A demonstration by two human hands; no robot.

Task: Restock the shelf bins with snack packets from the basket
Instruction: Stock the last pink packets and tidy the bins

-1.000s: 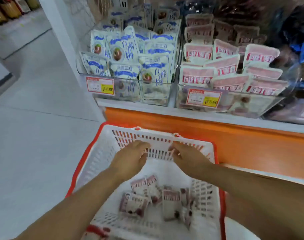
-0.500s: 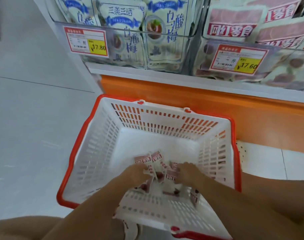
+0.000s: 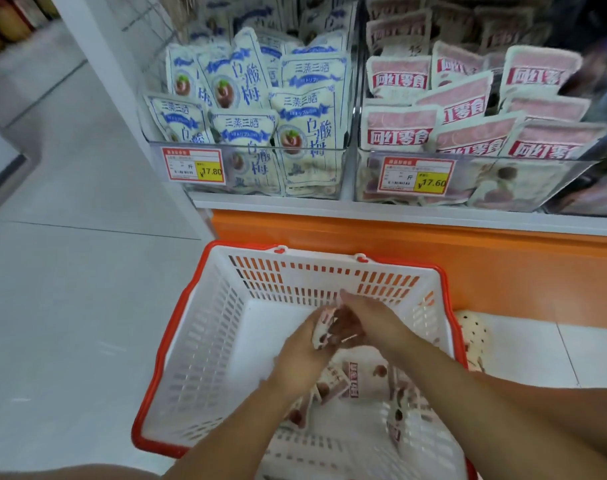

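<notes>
A white basket with a red rim point(image 3: 177, 323) stands on the floor below the shelf. Several pink-and-white snack packets point(image 3: 350, 379) lie at its near right side. My left hand point(image 3: 302, 355) and my right hand point(image 3: 368, 320) meet above them and together hold a small bunch of pink packets point(image 3: 324, 325) between the fingers. On the shelf above, the right clear bin point(image 3: 523, 181) is stocked with matching pink packets point(image 3: 399, 128). The left clear bin point(image 3: 333, 168) holds blue-and-white packets point(image 3: 305, 133).
An orange panel point(image 3: 433, 261) runs under the white shelf edge. Price tags point(image 3: 193, 166) hang on the bin fronts. Pale tiled floor point(image 3: 70, 271) spreads to the left. A spotted white object point(image 3: 473, 332) lies on the floor right of the basket.
The hands reached down to the packets in the basket and have now risen a little with a bunch of pink packets held between them. The view has tilted back up to the bins.
</notes>
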